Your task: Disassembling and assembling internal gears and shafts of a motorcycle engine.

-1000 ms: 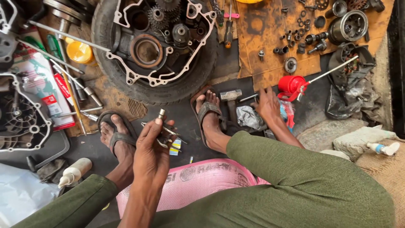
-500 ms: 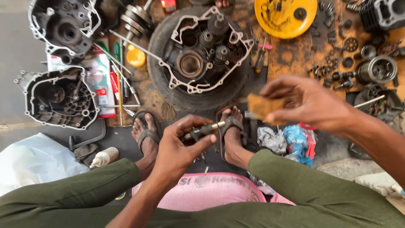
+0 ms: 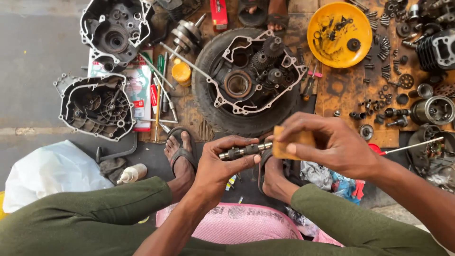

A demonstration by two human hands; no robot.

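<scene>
My left hand grips a small metal shaft with lobes, held level above my sandalled feet. My right hand pinches a folded tan strip of abrasive paper against the shaft's right end. Just beyond the hands, an open engine crankcase half with gears rests inside a black tyre.
Two more crankcase covers lie at the left on printed paper. A yellow bowl of small parts, loose bolts and gears on brown card, a cylinder sit right. Another person's sandalled foot shows at top. A white bag lies left.
My right hand left the red oil can on the ground, picked up the tan abrasive strip and brought it to the shaft. The view shifted left and up.
</scene>
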